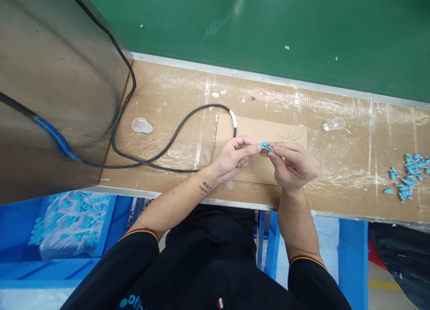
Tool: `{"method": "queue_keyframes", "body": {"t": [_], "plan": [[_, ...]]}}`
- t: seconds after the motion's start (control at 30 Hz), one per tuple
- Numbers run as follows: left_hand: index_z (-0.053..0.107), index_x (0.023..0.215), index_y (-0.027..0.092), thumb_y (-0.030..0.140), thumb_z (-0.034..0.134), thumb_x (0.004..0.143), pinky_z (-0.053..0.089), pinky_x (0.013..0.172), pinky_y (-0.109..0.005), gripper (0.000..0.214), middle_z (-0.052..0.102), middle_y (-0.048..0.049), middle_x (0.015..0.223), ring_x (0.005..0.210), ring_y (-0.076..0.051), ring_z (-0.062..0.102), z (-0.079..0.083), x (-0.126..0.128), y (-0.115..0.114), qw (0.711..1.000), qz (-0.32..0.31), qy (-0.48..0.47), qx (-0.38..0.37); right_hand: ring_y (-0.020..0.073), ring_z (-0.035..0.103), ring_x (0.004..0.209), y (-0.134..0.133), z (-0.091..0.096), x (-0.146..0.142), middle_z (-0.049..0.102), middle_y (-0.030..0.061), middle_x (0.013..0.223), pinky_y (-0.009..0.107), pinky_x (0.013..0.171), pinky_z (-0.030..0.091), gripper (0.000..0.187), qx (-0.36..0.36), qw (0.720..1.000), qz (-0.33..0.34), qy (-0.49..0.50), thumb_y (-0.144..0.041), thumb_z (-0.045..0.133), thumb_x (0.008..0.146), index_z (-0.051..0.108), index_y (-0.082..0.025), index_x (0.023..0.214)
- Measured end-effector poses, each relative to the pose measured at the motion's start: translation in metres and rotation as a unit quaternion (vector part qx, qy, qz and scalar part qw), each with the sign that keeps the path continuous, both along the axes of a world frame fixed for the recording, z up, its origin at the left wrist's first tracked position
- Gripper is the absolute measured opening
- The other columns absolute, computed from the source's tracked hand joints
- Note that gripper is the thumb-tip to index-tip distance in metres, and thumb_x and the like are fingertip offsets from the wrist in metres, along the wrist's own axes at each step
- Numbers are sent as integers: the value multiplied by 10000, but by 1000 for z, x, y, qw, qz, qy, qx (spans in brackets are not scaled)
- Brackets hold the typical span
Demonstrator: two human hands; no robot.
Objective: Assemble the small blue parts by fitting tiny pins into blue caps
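Between the fingertips of both hands is a small blue part (266,147) with a shiny, clear or metallic-looking side. My left hand (238,154) pinches its left end, thumb and forefinger together. At its right end, the thumb and fingers of my right hand (293,163) close on it. Both hands are above a flat cardboard sheet (255,126) with a patch of small dark dots near its upper right. A round clear piece shows partly beneath the blue part; the fingers hide most of it. Further right lies a loose pile of similar blue parts (411,173).
A black cable (181,135) loops over the cardboard-covered bench (168,86) from the metal cabinet (57,90) at left. Clear plastic pieces lie at left (142,125) and right (334,123). Behind is a green surface (255,27). A blue bin (112,225) with blue pieces stands below left.
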State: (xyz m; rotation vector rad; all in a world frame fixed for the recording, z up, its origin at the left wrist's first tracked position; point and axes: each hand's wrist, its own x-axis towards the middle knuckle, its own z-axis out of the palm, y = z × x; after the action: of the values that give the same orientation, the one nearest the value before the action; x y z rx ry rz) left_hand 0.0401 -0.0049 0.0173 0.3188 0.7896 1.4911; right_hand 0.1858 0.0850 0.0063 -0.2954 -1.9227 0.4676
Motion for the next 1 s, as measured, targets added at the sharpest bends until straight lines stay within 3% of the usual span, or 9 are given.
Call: {"method": "queue_keyframes", "body": {"t": [0.27, 0.5, 0.9, 1.0], "plan": [[644, 673, 154, 573, 998, 532, 194, 398, -197, 565, 639, 50, 574, 404, 4, 337, 1, -3, 0, 997, 18, 76, -11, 193, 811, 759, 0, 6, 0, 828, 12, 895, 297, 655, 690, 170, -34, 999, 25, -11, -153, 810, 892, 790, -262, 1020], [716, 708, 155, 558, 974, 624, 516, 605, -228, 486, 709, -7, 656, 593, -84, 643, -3, -9, 0, 985, 22, 158, 61, 199, 816, 766, 1, 9, 4, 834, 13, 910, 323, 668, 714, 144, -58, 997, 47, -30, -165, 802, 901, 789, -263, 1006], [765, 774, 139, 610, 895, 733, 406, 465, -210, 490, 727, -45, 713, 507, -50, 505, -7, -9, -6, 962, 48, 261, 68, 206, 820, 766, -2, 7, 3, 833, 22, 901, 343, 684, 732, 74, -46, 998, 41, -24, -212, 807, 909, 785, -256, 965], [762, 774, 140, 616, 884, 746, 395, 458, -208, 492, 725, -44, 713, 493, -44, 489, -7, -9, -6, 958, 48, 275, 69, 203, 822, 781, -3, 6, 2, 832, 18, 905, 338, 709, 732, 128, -59, 997, 56, -9, -184, 819, 895, 789, -261, 993]]}}
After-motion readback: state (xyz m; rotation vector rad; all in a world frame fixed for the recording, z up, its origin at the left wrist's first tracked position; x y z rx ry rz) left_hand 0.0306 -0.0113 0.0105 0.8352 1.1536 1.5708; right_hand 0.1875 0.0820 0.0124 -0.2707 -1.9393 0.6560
